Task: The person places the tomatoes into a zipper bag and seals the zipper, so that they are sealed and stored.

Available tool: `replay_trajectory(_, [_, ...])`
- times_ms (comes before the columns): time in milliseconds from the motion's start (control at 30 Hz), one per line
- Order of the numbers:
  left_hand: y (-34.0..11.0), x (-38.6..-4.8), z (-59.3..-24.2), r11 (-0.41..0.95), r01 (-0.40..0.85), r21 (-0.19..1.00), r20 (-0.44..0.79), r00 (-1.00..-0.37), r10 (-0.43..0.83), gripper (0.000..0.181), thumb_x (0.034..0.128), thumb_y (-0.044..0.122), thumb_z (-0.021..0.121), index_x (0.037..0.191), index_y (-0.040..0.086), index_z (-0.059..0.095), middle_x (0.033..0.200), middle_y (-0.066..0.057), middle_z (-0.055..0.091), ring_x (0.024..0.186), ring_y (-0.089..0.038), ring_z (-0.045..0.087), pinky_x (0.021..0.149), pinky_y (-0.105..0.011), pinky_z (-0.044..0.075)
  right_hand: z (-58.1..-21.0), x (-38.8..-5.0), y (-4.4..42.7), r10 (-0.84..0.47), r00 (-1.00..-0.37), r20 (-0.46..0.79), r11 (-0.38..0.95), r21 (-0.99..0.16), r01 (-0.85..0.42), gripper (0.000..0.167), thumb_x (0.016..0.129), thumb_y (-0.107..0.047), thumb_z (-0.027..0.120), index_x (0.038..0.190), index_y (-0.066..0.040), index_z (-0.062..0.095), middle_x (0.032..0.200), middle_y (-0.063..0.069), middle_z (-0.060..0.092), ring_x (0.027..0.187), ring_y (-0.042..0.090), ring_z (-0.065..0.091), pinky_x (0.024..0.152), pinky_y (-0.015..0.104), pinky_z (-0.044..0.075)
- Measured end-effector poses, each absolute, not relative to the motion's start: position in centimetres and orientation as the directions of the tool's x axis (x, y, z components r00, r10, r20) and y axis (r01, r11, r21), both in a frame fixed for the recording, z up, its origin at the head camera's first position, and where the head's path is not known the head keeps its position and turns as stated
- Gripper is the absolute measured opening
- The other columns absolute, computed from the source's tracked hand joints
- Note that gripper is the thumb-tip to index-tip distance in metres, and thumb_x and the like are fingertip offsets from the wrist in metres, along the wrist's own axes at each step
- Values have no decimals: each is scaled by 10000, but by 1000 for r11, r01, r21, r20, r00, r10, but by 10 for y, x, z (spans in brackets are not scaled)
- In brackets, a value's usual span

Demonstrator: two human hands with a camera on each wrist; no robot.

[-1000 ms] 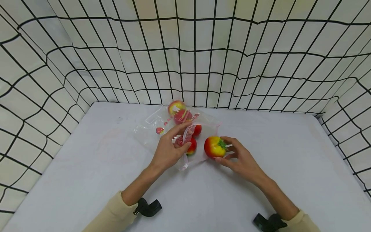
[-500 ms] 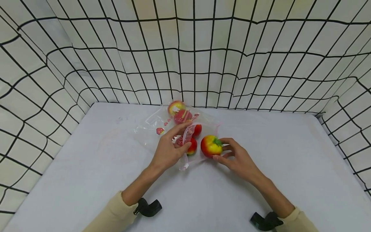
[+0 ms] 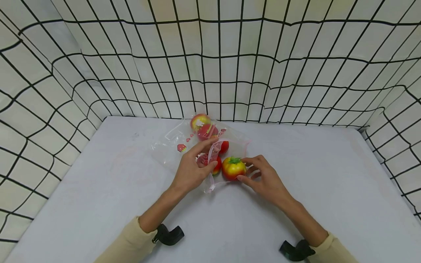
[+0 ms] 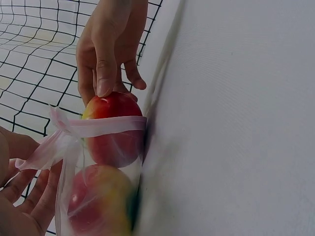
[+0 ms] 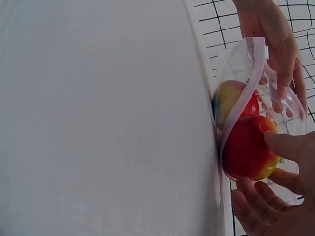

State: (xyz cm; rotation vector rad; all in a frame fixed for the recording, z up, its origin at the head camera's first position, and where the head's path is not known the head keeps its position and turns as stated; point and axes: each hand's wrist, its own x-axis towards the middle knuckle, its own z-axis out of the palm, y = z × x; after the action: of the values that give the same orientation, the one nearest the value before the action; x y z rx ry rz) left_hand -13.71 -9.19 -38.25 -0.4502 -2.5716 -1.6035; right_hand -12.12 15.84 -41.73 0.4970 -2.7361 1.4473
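A clear plastic zip bag (image 3: 169,144) with a pink zip edge and red printed pictures lies on the table, its mouth toward the right. My left hand (image 3: 190,173) holds up the pink edge (image 4: 106,126) of the mouth between thumb and fingers. With thumb and fingertips my right hand (image 3: 264,182) grips a red-and-yellow fruit (image 3: 233,168) with a green leafy top. That fruit is partly inside the mouth, and the pink edge crosses it in the left wrist view. Several red-yellow fruits (image 3: 200,121) lie in the bag, one (image 4: 101,199) close beside the gripped fruit.
White cloth covers the table (image 3: 322,175). Black netting (image 3: 243,73) in front of pale walls rises along the back and both sides. A dark wrist mount (image 3: 169,235) sits at the left sleeve, another (image 3: 296,251) at the right.
My right hand has moved left with the fruit, from beside the mouth to just inside it. The fruit's green top has turned upward. My left hand and the bag have barely moved.
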Motion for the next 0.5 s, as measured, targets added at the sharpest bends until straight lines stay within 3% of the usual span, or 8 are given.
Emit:
replay_trajectory(300, [-91, -137, -384, 394, 312, 864, 235, -944, 232, 665, 917, 67, 773, 1505, 284, 549, 1506, 5, 598, 1216, -222, 623, 715, -193, 593, -419, -122, 148, -268, -942, 202, 497, -809, -314, 495, 877, -113, 832, 1336, -86, 649, 1187, 127, 631, 939, 192, 719, 875, 354, 646])
replay_trajectory(500, [-90, -137, -384, 394, 307, 866, 231, -946, 229, 662, 912, 65, 776, 1494, 293, 559, 1460, -5, 627, 1184, -214, 620, 703, -195, 589, -417, -123, 138, -278, -935, 222, 448, -831, -331, 457, 886, -40, 804, 1314, -78, 648, 1210, 142, 615, 928, 210, 760, 863, 308, 644])
